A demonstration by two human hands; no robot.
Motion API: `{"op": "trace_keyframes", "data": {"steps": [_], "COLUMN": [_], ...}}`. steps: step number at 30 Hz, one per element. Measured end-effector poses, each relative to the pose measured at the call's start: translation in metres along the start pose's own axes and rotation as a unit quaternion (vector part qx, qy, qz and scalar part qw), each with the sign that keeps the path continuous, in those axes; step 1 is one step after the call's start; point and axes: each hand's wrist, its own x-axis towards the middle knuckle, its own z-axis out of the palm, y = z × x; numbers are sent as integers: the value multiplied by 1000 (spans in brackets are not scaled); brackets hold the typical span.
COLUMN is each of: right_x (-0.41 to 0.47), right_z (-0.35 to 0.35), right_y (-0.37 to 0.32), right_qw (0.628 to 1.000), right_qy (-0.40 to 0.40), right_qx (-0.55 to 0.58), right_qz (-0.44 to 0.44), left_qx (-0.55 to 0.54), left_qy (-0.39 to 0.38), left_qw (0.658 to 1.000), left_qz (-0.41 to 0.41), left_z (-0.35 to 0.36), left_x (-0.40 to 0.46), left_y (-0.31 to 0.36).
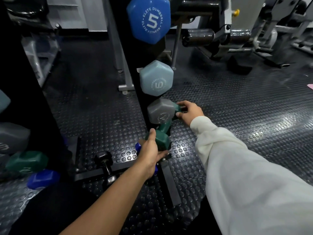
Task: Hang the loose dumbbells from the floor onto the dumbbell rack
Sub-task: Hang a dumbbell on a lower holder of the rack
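Grey hexagonal dumbbell (160, 111) on black upright rack (138, 92), above green dumbbell (162, 139) gripped by left hand (149, 150); right hand (190, 112) gripping its far end.

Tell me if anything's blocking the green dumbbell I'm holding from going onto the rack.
Nothing visible does. The left hand grips the green dumbbell right at the rack post, just under the grey dumbbell. The slot itself is hidden.

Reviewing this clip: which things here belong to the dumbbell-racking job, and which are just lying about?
Job: green dumbbell gripped by left hand; second green dumbbell held by right hand; rack post; black dumbbell on the floor.
Lying about: grey weight machine; pink item.
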Motion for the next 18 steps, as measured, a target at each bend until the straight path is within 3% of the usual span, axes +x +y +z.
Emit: {"op": "trace_keyframes", "data": {"steps": [9,18], "right_x": [31,43], "right_z": [3,18], "right_y": [12,0], "right_qw": [969,979], "right_qy": [83,55], "right_qx": [213,193], "right_qz": [93,47], "left_qx": [82,8], "left_qy": [19,53], "left_qw": [992,995], "left_qz": [98,87], "left_z": [21,35], "left_x": [16,33], "left_y": [-3,-17]}}
